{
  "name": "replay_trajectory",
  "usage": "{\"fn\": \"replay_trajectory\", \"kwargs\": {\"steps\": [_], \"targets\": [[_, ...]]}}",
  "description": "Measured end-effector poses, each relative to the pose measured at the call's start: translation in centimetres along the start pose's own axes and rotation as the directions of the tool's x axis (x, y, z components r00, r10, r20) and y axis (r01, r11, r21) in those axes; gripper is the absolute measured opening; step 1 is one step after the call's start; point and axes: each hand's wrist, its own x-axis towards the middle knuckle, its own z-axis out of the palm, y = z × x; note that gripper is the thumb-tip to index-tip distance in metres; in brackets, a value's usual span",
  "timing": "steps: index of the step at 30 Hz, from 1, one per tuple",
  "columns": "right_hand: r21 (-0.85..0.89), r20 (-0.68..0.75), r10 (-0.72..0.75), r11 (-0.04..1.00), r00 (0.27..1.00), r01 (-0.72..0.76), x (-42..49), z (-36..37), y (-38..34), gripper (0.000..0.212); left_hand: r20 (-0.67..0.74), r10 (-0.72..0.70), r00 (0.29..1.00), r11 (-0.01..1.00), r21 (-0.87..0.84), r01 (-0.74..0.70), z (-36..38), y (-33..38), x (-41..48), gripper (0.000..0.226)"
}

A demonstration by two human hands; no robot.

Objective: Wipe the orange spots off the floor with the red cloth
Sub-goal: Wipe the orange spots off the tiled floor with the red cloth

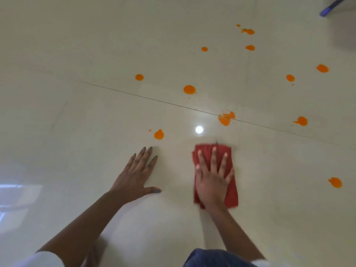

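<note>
A folded red cloth (230, 191) lies flat on the glossy cream floor (96, 116). My right hand (212, 176) presses down on it with straight, spread fingers. My left hand (137, 174) rests flat on the bare floor to the left of the cloth, fingers spread. Several orange spots dot the floor beyond the hands. The nearest orange spot (159, 134) lies just past my left fingertips. A larger orange smear (225, 118) sits on the tile joint ahead of the cloth. Another orange spot (335, 182) is at the right.
A dark tile joint (146, 98) runs diagonally across the floor. A blue-handled object (332, 5) leans at the top right corner beside a grey wall base. A bright light reflection (199, 129) shines just ahead of the cloth. My blue-clad knee (217, 258) shows at the bottom.
</note>
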Motion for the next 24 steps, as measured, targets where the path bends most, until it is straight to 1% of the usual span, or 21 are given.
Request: {"fn": "replay_trajectory", "kwargs": {"steps": [2, 3, 4, 5, 6, 7, 8, 10, 11, 12, 13, 14, 15, 16, 17, 18, 19, 21, 22, 23, 24], "targets": [[0.014, 0.078, -0.191, 0.982, 0.978, 0.191, -3.8, 0.9, -3.5, 0.053, -0.010, -0.046, 0.999, 0.999, 0.026, 0.047, 0.2, -1.0, -0.5, 0.105], [0.015, 0.084, -0.307, 0.952, 0.948, 0.307, -3.9, 1.3, -5.3, 0.053, -0.022, -0.071, 0.997, 0.997, 0.028, 0.071, 0.3, -1.7, -0.6, 0.105], [0.015, 0.047, -0.410, 0.912, 0.911, 0.409, -2.4, 1.4, -6.8, 0.051, -0.038, -0.093, 0.995, 0.995, 0.016, 0.094, 0.4, -2.2, -0.6, 0.105], [0.019, 0.026, -0.476, 0.879, 0.879, 0.476, 0.2, 1.5, -8.2, 0.050, -0.044, -0.116, 0.992, 0.993, -0.007, 0.116, 0.4, -2.8, -0.6, 0.106], [-0.001, 0.059, -0.503, 0.864, 0.862, 0.504, 3.1, 1.0, -9.1, 0.050, -0.048, -0.132, 0.990, 0.991, -0.025, 0.131, 0.3, -3.2, -0.7, 0.106], [-0.041, 0.084, -0.474, 0.877, 0.876, 0.479, 5.4, 0.6, -9.2, 0.049, -0.058, -0.142, 0.988, 0.990, -0.034, 0.140, 0.1, -3.7, -0.6, 0.107], [-0.062, 0.092, -0.402, 0.911, 0.911, 0.409, 7.1, 0.4, -8.8, 0.049, -0.070, -0.156, 0.985, 0.987, -0.038, 0.154, 0.0, -4.3, -0.7, 0.107], [-0.044, 0.031, -0.216, 0.975, 0.976, 0.218, 7.0, 0.9, -7.1, 0.049, -0.075, -0.179, 0.981, 0.983, -0.046, 0.176, -0.3, -5.3, -0.7, 0.109], [-0.022, -0.001, -0.135, 0.991, 0.991, 0.135, 5.4, 1.1, -6.9, 0.049, -0.077, -0.193, 0.978, 0.980, -0.055, 0.189, -0.3, -5.9, -0.7, 0.109], [-0.009, -0.008, -0.105, 0.994, 0.994, 0.105, 3.1, 1.3, -7.3, 0.049, -0.072, -0.201, 0.977, 0.978, -0.062, 0.197, -0.2, -6.4, -0.8, 0.109], [0.003, 0.015, -0.142, 0.990, 0.990, 0.142, 0.7, 1.4, -8.0, 0.050, -0.060, -0.193, 0.979, 0.980, -0.066, 0.189, 0.0, -6.5, -0.8, 0.108], [0.006, 0.047, -0.238, 0.971, 0.970, 0.238, -0.8, 1.9, -9.0, 0.051, -0.045, -0.183, 0.982, 0.981, -0.071, 0.180, 0.2, -6.6, -0.9, 0.108], [-0.001, 0.065, -0.360, 0.933, 0.931, 0.360, -0.9, 2.3, -10.4, 0.050, -0.037, -0.180, 0.983, 0.981, -0.082, 0.176, 0.5, -6.8, -1.1, 0.107], [-0.004, 0.045, -0.469, 0.883, 0.882, 0.469, 0.7, 2.3, -12.0, 0.049, -0.036, -0.175, 0.984, 0.981, -0.091, 0.171, 0.7, -6.8, -1.2, 0.106], [-0.009, 0.032, -0.531, 0.847, 0.847, 0.531, 3.1, 1.9, -13.4, 0.049, -0.041, -0.170, 0.985, 0.981, -0.102, 0.166, 0.8, -6.9, -1.3, 0.105], [-0.025, 0.054, -0.543, 0.838, 0.838, 0.545, 5.8, 1.5, -14.2, 0.048, -0.048, -0.172, 0.984, 0.980, -0.113, 0.166, 0.9, -7.0, -1.4, 0.105], [-0.037, 0.073, -0.494, 0.867, 0.867, 0.497, 8.3, 1.0, -14.2, 0.048, -0.055, -0.173, 0.983, 0.979, -0.122, 0.166, 1.0, -7.0, -1.5, 0.105], [-0.025, 0.080, -0.270, 0.962, 0.960, 0.272, 11.2, 0.7, -11.6, 0.049, -0.047, -0.179, 0.983, 0.976, -0.135, 0.172, 1.0, -7.2, -1.6, 0.107], [0.017, 0.053, -0.151, 0.989, 0.987, 0.150, 10.9, 0.7, -9.9, 0.049, -0.033, -0.182, 0.983, 0.973, -0.147, 0.176, 1.1, -7.1, -1.6, 0.108], [0.043, 0.022, -0.048, 0.998, 0.999, 0.047, 9.5, 0.6, -8.7, 0.048, -0.027, -0.191, 0.981, 0.969, -0.163, 0.184, 1.1, -7.0, -1.5, 0.109], [0.047, -0.002, 0.016, 0.999, 1.000, -0.016, 7.2, 0.7, -8.5, 0.048, -0.025, -0.199, 0.980, 0.965, -0.177, 0.192, 1.2, -6.9, -1.5, 0.110]]}}
